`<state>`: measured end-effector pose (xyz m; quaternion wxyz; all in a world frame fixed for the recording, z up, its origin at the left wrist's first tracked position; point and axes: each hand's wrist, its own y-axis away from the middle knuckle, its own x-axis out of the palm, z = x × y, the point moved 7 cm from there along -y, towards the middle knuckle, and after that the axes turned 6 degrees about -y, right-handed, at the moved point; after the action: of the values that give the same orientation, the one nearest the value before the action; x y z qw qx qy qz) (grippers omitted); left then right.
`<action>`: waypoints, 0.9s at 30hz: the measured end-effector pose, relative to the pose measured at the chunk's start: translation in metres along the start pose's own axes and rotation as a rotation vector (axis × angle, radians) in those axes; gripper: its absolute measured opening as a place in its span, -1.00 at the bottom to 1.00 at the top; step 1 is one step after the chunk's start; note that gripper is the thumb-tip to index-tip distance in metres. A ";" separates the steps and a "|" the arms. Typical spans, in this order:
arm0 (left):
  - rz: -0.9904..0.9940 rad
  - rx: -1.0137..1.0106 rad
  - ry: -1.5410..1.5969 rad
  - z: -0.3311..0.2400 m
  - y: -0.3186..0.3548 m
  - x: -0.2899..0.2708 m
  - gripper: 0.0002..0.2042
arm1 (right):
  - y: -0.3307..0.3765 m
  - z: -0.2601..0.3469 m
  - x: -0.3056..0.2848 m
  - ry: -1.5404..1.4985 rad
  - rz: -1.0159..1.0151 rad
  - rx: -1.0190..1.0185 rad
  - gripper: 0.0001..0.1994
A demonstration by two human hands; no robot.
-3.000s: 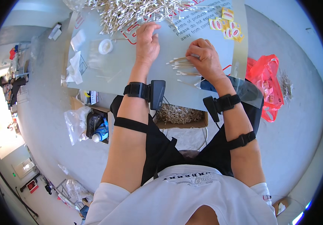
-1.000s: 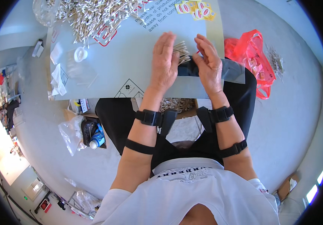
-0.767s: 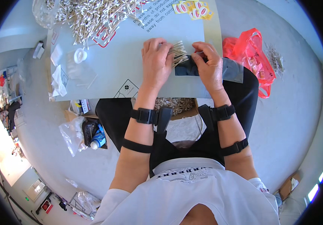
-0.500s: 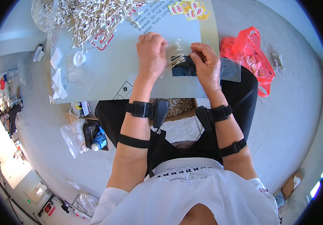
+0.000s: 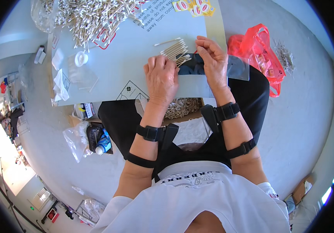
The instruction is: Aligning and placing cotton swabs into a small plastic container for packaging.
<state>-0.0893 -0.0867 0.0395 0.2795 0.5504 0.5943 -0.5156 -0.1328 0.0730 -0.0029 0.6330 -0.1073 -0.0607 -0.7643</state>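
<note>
Side by side on the table lies a slanted row of cotton swabs (image 5: 174, 50), with one swab (image 5: 167, 42) apart above it. My left hand (image 5: 161, 79) is closed, its fingers curled down at the near end of the row; the fingertips are hidden. My right hand (image 5: 215, 64) hovers right of the swabs, thumb and fingers drawn together in a pinch. A small red bit shows by its fingertips, too small to name. Under the swabs and right hand extends a dark, glossy strip (image 5: 192, 69), its clear end (image 5: 238, 66) reaching past the table edge.
A big heap of cotton swabs (image 5: 97, 19) covers the far left of the table (image 5: 108, 73). Yellow-and-white labels (image 5: 194, 7) lie at the far right. A round white lid (image 5: 81, 59) and tissue (image 5: 61, 87) sit left. A red plastic bag (image 5: 257, 50) stands beyond the right edge.
My left hand has come nearer to me, from beside the swabs to their near end. More of the row shows, and one swab now lies apart. My right hand has barely moved.
</note>
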 end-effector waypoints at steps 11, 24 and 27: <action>0.037 -0.020 -0.171 -0.008 -0.009 0.016 -0.35 | -0.008 -0.002 0.005 -0.058 -0.005 0.080 -0.82; 0.256 0.177 -0.164 0.002 -0.029 0.044 -0.29 | 0.005 0.003 0.007 -0.094 -0.041 0.007 -0.64; 0.296 0.224 -0.092 -0.014 -0.011 0.041 -0.31 | 0.020 0.003 0.004 -0.026 -0.076 -0.088 -0.61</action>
<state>-0.1058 -0.0578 0.0105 0.3160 0.6352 0.4323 -0.5566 -0.1136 0.0659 -0.0001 0.5975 -0.1426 -0.0390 -0.7881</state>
